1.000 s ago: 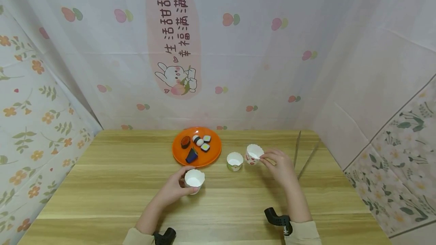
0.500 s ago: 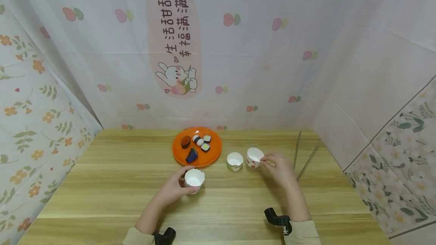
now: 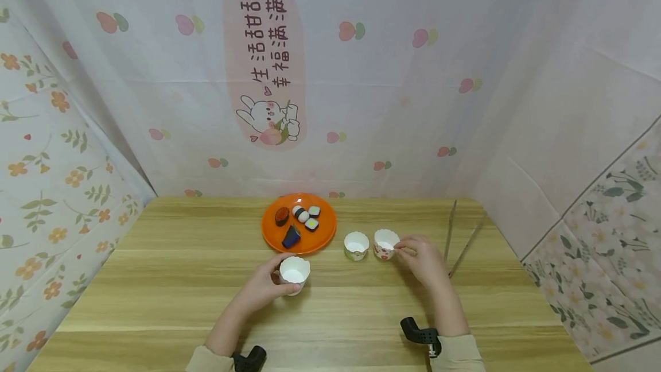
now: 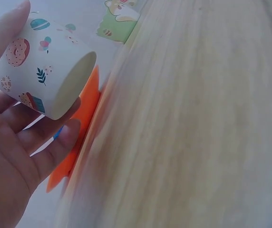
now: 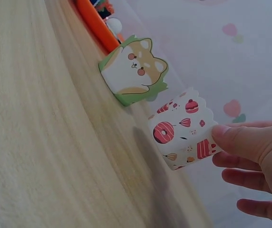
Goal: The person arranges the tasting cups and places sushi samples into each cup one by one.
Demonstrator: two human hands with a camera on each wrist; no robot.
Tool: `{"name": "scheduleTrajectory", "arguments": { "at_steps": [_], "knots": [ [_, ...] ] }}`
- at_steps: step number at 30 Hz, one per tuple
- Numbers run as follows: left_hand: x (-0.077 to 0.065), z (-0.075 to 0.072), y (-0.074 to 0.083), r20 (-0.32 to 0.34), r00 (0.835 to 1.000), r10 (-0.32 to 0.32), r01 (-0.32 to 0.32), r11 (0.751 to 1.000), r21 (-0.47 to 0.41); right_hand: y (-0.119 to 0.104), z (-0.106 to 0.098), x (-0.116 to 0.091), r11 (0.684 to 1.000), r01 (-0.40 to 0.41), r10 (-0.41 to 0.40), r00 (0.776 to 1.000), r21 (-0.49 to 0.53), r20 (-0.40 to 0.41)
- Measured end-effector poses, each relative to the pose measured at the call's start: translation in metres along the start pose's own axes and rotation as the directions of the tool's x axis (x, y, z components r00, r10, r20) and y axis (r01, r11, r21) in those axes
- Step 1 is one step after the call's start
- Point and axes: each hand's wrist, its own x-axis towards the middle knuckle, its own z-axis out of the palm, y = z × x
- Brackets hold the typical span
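Observation:
My left hand (image 3: 264, 285) grips a white paper baking cup (image 3: 295, 270) with its mouth up, thumb on the near side. In the left wrist view, doughnut and cupcake prints show on this cup (image 4: 44, 61), and its base is off the table. My right hand (image 3: 423, 257) pinches the rim of a red-printed baking cup (image 5: 183, 130) between thumb and forefinger. Just left of it stands a green baking cup (image 3: 356, 245) with a dog picture (image 5: 138, 71). Whether the red-printed cup touches the table cannot be told.
An orange plate (image 3: 271, 240) with several toy sushi pieces (image 3: 301, 213) lies at the back, beyond my left hand. Metal tongs (image 3: 450, 228) lie spread at the right, behind my right hand. A printed cloth (image 3: 403, 102) hangs along the table's back edge.
My right hand has brought the red-printed cup down and slightly nearer, beside the green cup. The left hand and its cup have stayed in place.

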Motion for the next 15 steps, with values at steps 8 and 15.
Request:
{"name": "scheduleTrajectory", "arguments": {
  "at_steps": [8, 15],
  "knots": [
    [-0.007, -0.003, 0.029, 0.016, 1.000, -0.006, 0.005, 1.000, 0.025, 0.003, 0.003, -0.001, 1.000, -0.018, 0.017, 0.999, 0.026, 0.030],
    [-0.009, -0.005, 0.037, 0.022, 1.000, -0.002, 0.002, 1.000, 0.010, 0.004, 0.005, -0.002, 1.000, -0.014, 0.013, 0.999, 0.023, 0.046]
  ]
}}
